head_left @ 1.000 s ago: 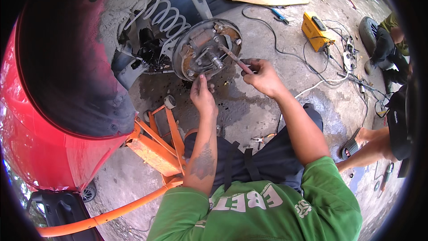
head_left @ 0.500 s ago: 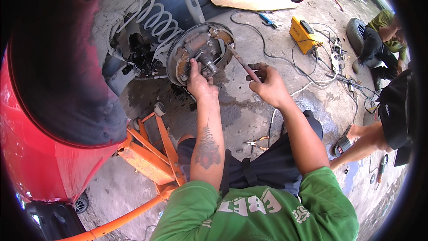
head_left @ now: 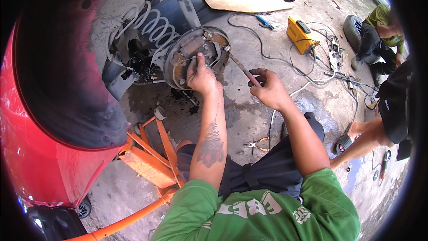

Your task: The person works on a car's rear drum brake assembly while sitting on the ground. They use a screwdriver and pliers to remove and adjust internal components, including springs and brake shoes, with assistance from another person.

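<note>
A round drum brake assembly with rusty brake shoes faces me under the raised car. Its central spindle is covered by my left hand, whose fingers curl around it with the thumb pointing up. Pinched in my right hand is a long, rusty rod-like tool. The tool's far tip touches the small round spring fitting at the right edge of the brake. Its exact kind is unclear.
A pale coil spring and a red car fender are at left. Below stands an orange jack. Pliers, a yellow machine and cables lie on the concrete. Two other people are at right, one beside a wheel.
My left hand has shifted right and up across the spindle, which was visible before. The right hand keeps the tool's tip at the same fitting. The whole view has shifted slightly.
</note>
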`<move>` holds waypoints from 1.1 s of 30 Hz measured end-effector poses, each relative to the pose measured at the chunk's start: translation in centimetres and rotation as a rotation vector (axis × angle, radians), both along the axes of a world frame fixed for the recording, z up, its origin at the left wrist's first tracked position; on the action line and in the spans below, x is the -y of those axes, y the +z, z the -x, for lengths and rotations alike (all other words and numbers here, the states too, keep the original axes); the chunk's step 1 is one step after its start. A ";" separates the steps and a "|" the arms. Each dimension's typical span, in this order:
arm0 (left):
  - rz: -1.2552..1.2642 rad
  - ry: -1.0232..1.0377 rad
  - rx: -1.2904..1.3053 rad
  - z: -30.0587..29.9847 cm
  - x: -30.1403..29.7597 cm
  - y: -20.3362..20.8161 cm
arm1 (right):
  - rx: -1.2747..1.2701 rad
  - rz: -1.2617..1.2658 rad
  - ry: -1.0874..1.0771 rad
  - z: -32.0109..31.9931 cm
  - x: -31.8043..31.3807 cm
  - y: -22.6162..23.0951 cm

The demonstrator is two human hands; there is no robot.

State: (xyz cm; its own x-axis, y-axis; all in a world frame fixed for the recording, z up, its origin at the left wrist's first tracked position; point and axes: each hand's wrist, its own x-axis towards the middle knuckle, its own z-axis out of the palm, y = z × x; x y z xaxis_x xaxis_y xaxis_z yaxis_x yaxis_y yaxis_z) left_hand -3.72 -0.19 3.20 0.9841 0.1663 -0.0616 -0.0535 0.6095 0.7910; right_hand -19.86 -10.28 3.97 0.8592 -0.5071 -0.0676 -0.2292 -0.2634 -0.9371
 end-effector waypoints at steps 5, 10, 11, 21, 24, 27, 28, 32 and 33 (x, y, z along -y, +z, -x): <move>-0.070 0.009 0.068 -0.1 -0.1 -0.2 | -0.135 0.210 0.052 -0.2 -0.3 0.4; -0.162 -0.095 0.009 -0.8 -1.0 0.3 | -0.097 0.206 0.029 -0.1 -1.1 0.7; -0.192 -0.124 -0.003 -1.1 -1.2 0.5 | -0.093 0.188 0.023 -0.1 -1.1 0.7; -0.485 -0.175 0.037 -1.1 -2.1 1.2 | -0.159 0.248 0.065 -0.7 -1.6 1.1; -0.394 -0.177 0.019 -1.1 -2.0 2.0 | -0.175 0.206 0.072 -0.7 -1.7 1.1; -0.376 -0.198 0.038 -0.7 -1.5 3.2 | -0.161 0.201 0.069 -0.6 -1.7 1.0; -0.405 -0.228 0.037 -0.5 -1.6 3.6 | -0.154 0.208 0.071 -0.5 -1.7 1.0; -0.294 -0.357 -0.197 -0.4 -3.1 4.8 | -0.122 0.198 0.072 -0.4 -1.7 0.8; -0.194 -0.417 -0.265 -0.6 -3.5 4.9 | -0.120 0.197 0.073 -0.4 -1.7 0.7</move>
